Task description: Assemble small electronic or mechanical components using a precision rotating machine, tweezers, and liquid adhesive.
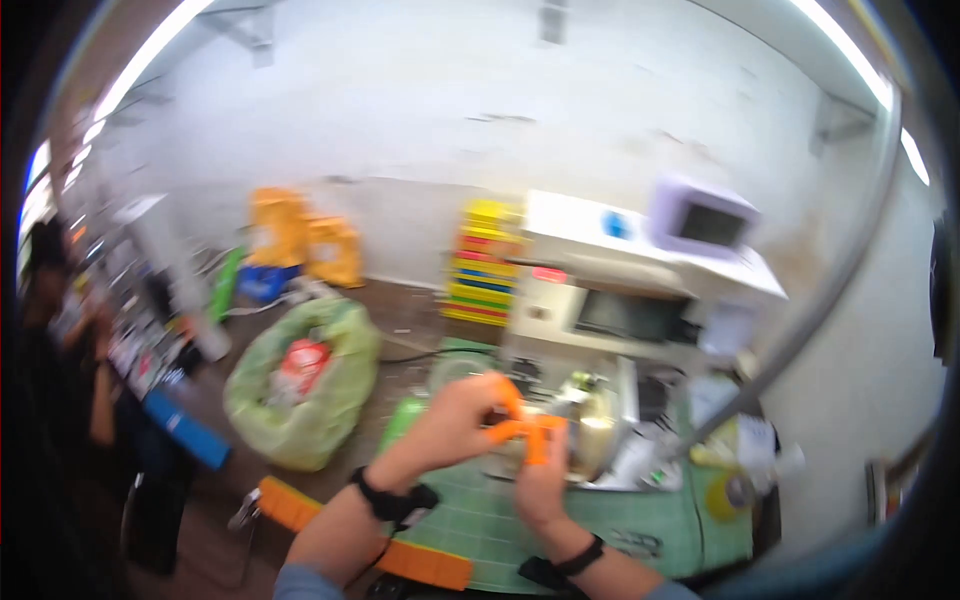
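My left hand (453,418) reaches in over the green cutting mat (455,510), with orange coverings on its thumb and forefinger. Those two fingers curve toward each other in a pinch. Close against it, my right hand (542,492) is closed too, an orange covering (546,440) over its fingertips. Anything small between the fingertips is lost in blur. Just beyond the hands stands a machine with a rounded, shiny metal part (597,430) on a pale base. A black band circles each wrist; the left one carries a small dark device.
Left of the mat sits a bin with a pale green liner (300,440). Stacked yellow trays (480,265) stand behind, beside a white shelf bearing a lilac box-shaped device (703,215). A grey pipe (800,345) slants down at right. Another person (60,330) is at the far left.
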A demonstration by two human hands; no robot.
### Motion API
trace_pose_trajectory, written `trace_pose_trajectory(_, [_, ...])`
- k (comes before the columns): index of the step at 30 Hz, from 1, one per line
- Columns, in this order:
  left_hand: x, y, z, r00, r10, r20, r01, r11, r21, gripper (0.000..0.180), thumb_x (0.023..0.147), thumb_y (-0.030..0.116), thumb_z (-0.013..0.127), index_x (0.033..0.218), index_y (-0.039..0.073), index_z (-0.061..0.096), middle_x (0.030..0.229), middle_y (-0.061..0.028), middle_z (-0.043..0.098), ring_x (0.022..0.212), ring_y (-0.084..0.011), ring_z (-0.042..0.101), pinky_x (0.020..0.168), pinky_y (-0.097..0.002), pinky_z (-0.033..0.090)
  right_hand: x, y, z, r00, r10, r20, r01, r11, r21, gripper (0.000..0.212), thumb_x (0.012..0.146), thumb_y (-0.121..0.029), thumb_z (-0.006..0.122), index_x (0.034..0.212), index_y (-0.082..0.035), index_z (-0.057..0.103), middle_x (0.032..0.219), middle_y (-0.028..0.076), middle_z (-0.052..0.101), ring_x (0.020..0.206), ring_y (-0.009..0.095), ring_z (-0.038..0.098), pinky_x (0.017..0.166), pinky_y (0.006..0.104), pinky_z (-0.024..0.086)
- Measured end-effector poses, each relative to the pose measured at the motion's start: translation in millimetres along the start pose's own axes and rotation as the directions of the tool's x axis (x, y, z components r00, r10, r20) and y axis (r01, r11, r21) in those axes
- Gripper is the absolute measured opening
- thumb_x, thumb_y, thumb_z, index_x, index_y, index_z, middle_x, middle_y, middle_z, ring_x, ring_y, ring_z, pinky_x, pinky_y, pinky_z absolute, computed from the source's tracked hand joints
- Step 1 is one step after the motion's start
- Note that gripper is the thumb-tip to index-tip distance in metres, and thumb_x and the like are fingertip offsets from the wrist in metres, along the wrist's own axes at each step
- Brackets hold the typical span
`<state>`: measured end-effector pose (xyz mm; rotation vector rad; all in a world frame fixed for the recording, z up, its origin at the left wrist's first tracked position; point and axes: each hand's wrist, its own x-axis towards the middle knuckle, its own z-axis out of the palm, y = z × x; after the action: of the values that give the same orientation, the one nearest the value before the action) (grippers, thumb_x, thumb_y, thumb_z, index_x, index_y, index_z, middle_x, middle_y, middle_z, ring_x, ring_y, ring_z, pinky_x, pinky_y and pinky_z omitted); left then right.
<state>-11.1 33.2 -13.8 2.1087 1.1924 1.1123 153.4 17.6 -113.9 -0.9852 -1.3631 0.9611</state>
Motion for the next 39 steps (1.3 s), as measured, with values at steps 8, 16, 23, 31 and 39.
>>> trace_pose_trajectory(8, [-2.2, 29.1, 17.1, 0.953, 0.303, -0.025, -0.281, 0.908, 0.311, 0.025, 0.072, -0.002, 0.084, 0.092, 0.004, 0.070, 0.096, -0.0103, 0.065, 0.087, -0.0303, 0.065, 0.075, -0.0392, 0.053, -6.8, -11.0, -3.0, 0.986, 0.146, 0.077, -0.160, 0.958, 0.237, 0.034, 0.100, 0.002, 0.049, 0.133, -0.005, 0.043, 0.116, 0.010, 0.050, 0.111, 0.021, 0.050, 0.101, 0.0350, 0.043])
trace_pose_trajectory(16, [-16.7, 30.0, 33.8, 0.950, 0.312, 0.013, -0.308, 0.931, 0.197, 0.017, 0.080, -0.003, 0.076, 0.092, 0.005, 0.067, 0.092, -0.0121, 0.073, 0.089, -0.0322, 0.072, 0.106, -0.0553, 0.051, -36.4, -40.1, -19.3, 0.962, 0.222, 0.161, -0.273, 0.829, 0.489, 0.013, 0.113, -0.018, 0.046, 0.122, -0.009, 0.048, 0.098, 0.001, 0.046, 0.088, 0.008, 0.046, 0.081, 0.0233, 0.043])
trace_pose_trajectory(23, [-31.7, -15.3, 11.1, 0.990, 0.085, -0.112, -0.113, 0.957, -0.268, 0.012, 0.090, 0.000, 0.070, 0.101, -0.001, 0.067, 0.093, -0.0129, 0.074, 0.097, -0.0285, 0.073, 0.114, -0.0611, 0.043, -45.6, -99.5, -93.9, 0.716, 0.087, 0.692, -0.256, 0.956, 0.144, 0.019, 0.107, -0.024, 0.058, 0.102, -0.005, 0.059, 0.091, 0.007, 0.060, 0.086, 0.022, 0.061, 0.077, 0.0342, 0.049])
trace_pose_trajectory(31, [6.7, -1.8, 33.1, 0.935, 0.354, -0.025, -0.343, 0.883, -0.322, 0.020, 0.083, -0.001, 0.082, 0.099, 0.004, 0.071, 0.101, -0.0074, 0.074, 0.090, -0.0255, 0.068, 0.084, -0.0367, 0.053, -60.6, -111.7, -363.5, 0.910, -0.335, -0.243, 0.039, 0.652, -0.757, 0.035, 0.108, -0.007, 0.054, 0.142, -0.001, 0.057, 0.139, 0.013, 0.062, 0.120, 0.022, 0.059, 0.107, 0.0348, 0.045])
trace_pose_trajectory(39, [-0.5, -20.8, 25.0, 0.931, 0.362, -0.045, -0.351, 0.856, -0.379, 0.020, 0.086, -0.009, 0.077, 0.100, 0.000, 0.066, 0.104, -0.0131, 0.068, 0.096, -0.0239, 0.069, 0.087, -0.0339, 0.055, -7.7, -92.7, -421.6, 0.930, 0.004, -0.367, -0.288, 0.629, -0.722, 0.045, 0.106, -0.019, 0.063, 0.149, -0.008, 0.056, 0.137, 0.005, 0.066, 0.117, 0.015, 0.059, 0.099, 0.0326, 0.046])
